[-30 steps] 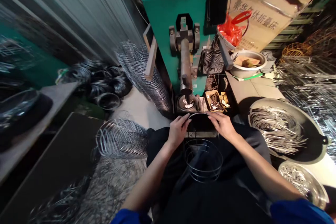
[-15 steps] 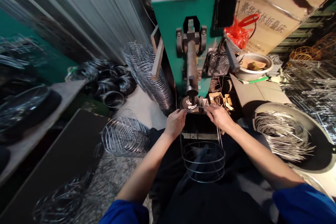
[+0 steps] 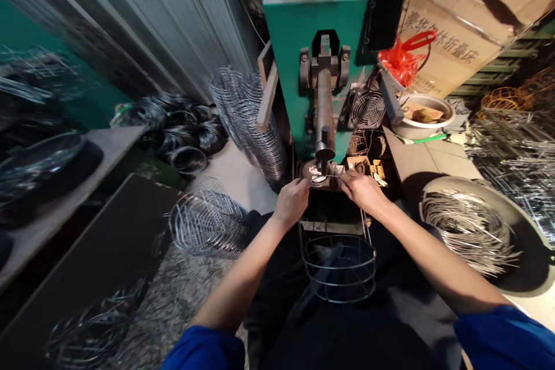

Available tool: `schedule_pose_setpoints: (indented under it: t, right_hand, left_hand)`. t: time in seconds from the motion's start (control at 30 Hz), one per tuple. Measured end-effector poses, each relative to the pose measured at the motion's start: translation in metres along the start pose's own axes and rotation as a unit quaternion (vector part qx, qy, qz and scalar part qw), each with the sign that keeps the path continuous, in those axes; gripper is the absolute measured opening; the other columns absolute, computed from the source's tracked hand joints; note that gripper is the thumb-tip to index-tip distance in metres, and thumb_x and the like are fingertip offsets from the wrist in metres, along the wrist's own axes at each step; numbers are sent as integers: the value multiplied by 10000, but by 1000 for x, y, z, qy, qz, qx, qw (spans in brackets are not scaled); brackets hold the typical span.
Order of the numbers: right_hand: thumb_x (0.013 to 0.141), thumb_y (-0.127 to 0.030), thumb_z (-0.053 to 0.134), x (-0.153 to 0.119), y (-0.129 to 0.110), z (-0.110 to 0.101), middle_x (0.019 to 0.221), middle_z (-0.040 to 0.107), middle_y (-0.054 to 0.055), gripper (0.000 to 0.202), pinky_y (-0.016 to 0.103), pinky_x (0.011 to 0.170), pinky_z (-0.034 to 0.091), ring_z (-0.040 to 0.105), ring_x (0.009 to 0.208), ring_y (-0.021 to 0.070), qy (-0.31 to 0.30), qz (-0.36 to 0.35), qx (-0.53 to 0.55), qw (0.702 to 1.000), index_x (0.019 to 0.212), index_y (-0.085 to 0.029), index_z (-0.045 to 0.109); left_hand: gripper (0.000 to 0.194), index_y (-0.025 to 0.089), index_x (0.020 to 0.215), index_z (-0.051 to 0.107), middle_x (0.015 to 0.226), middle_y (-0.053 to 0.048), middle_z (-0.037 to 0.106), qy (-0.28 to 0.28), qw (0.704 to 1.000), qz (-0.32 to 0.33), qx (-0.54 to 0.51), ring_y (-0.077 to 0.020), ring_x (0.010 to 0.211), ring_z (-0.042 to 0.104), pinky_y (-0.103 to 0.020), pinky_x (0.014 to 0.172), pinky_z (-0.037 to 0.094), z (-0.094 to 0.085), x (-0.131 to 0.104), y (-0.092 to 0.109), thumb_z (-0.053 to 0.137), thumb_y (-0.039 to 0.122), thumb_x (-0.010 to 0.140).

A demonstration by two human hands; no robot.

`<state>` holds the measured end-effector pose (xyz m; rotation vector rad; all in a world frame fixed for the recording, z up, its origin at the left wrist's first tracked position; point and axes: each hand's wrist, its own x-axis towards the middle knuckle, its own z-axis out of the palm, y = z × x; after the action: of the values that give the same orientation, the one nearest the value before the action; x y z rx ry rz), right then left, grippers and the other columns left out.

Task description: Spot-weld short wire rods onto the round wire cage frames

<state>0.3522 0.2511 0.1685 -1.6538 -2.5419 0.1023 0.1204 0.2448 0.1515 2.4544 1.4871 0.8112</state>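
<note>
A wire basket (image 3: 340, 269) with curved rings hangs below my hands, over my lap, its long side wires running up toward them. My left hand (image 3: 293, 201) pinches the wire frame at its upper left. On the other side, my right hand (image 3: 363, 189) grips the frame's upper right with closed fingers. The top wire lies between both hands, at the lower electrode of a green machine (image 3: 281, 69). Just above it is the tip of the machine's thick metal cylinder (image 3: 325, 118); whether they touch cannot be made out.
Stacked wire rings (image 3: 255, 127) stand left of the machine, with more wire hoops (image 3: 208, 222) nearer. On the right, a large pan (image 3: 531, 243) holds cut wires. A bowl (image 3: 427, 130), a red bag (image 3: 401, 63) and a cardboard box (image 3: 459, 23) sit behind.
The view has shifted slightly, so the machine appears a little farther right. Both hands keep their hold on the wire frame, with almost no movement.
</note>
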Motion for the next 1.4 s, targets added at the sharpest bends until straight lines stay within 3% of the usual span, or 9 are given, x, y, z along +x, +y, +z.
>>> schedule_pose_setpoints:
  t: [0.4, 0.9, 1.23, 1.4]
  right_hand:
    - [972, -221, 435, 6, -1, -16, 1044, 680, 111, 251, 254, 729, 450, 640, 902, 192, -22, -22, 32, 999, 1059, -155, 660]
    - [990, -263, 407, 4, -1, -5, 1051, 672, 107, 313, 273, 719, 458, 642, 891, 205, -1, 5, 27, 1000, 1122, -164, 673]
    - [975, -259, 440, 4, 4, -2, 1095, 678, 131, 344, 278, 750, 485, 653, 909, 218, 19, -5, 45, 999, 1211, -155, 667]
    - [952, -245, 485, 3, 7, -2, 1020, 697, 118, 286, 298, 815, 485, 657, 891, 219, 46, 0, 117, 992, 1076, -158, 727]
  left_hand:
    - [259, 171, 762, 611, 704, -42, 606, 5, 999, -8, -36, -154, 649, 580, -253, 633, 396, -1, 5, -4, 438, 142, 951]
    - [247, 165, 799, 623, 724, -50, 611, 16, 1000, 12, -23, -153, 657, 576, -253, 630, 388, 5, 3, -5, 429, 138, 949]
    - [233, 180, 764, 586, 698, -37, 582, 2, 1000, -11, -15, -154, 632, 555, -260, 621, 377, 5, 2, -4, 434, 134, 935]
    - [229, 177, 753, 590, 685, -32, 577, 9, 999, -24, -44, -151, 630, 550, -259, 623, 388, 6, 3, 0, 447, 148, 930]
